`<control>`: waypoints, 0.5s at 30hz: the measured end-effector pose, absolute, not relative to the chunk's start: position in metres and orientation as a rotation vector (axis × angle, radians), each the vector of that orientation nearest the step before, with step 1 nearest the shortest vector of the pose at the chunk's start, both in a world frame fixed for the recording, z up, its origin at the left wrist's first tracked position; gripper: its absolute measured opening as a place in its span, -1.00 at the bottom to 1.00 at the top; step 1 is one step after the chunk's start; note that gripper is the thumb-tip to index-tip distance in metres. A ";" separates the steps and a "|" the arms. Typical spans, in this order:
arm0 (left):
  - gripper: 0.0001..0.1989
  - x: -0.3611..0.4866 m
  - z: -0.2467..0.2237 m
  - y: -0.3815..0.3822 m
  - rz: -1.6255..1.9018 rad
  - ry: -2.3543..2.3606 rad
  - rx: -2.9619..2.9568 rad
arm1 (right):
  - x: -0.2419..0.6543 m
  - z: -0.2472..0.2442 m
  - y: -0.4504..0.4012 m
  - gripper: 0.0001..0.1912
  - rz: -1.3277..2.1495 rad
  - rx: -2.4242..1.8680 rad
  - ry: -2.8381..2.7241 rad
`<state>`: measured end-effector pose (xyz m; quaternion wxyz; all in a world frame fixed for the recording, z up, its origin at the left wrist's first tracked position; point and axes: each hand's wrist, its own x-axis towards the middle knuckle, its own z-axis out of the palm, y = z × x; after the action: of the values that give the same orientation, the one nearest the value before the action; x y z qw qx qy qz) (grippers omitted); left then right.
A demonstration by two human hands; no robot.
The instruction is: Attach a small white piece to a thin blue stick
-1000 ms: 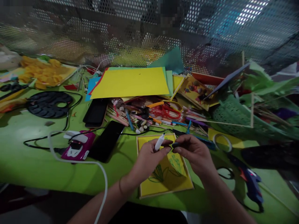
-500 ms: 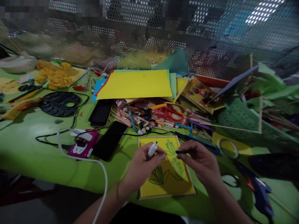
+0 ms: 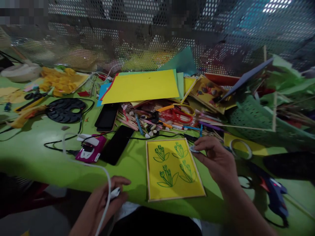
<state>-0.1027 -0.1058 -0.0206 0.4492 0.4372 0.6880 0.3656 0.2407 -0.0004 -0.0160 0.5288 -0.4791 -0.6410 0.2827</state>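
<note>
the left hand (image 3: 116, 202) holds a white marker (image 3: 114, 193), left of the framed yellow panel (image 3: 172, 162). the right hand (image 3: 219, 159) pinches a small grey object (image 3: 194, 149) near that panel.

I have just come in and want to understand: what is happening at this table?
A person's right hand holds a small greyish thing, perhaps a pebble, beside the upper right edge of a yellow picture with four green flower drawings. The left hand holds a white marker near the table's front edge.
</note>
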 end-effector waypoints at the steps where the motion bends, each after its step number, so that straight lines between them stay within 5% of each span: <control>1: -0.77 -0.095 -0.017 -0.097 0.915 1.652 1.106 | 0.239 -0.015 -0.001 -0.88 0.636 -1.145 -1.559; 6: -0.84 -0.047 -0.004 -0.028 0.799 1.316 1.659 | 0.241 -0.012 0.002 -0.92 0.446 -1.182 -1.596; 15: -0.52 0.040 -0.014 0.075 0.553 1.211 2.204 | 0.260 -0.011 0.007 -0.92 0.347 -1.232 -1.481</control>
<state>0.0403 0.0746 -0.0144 0.2798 0.8218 0.4514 0.2064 0.2595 0.0067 -0.0110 0.5582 -0.5222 -0.6278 0.1471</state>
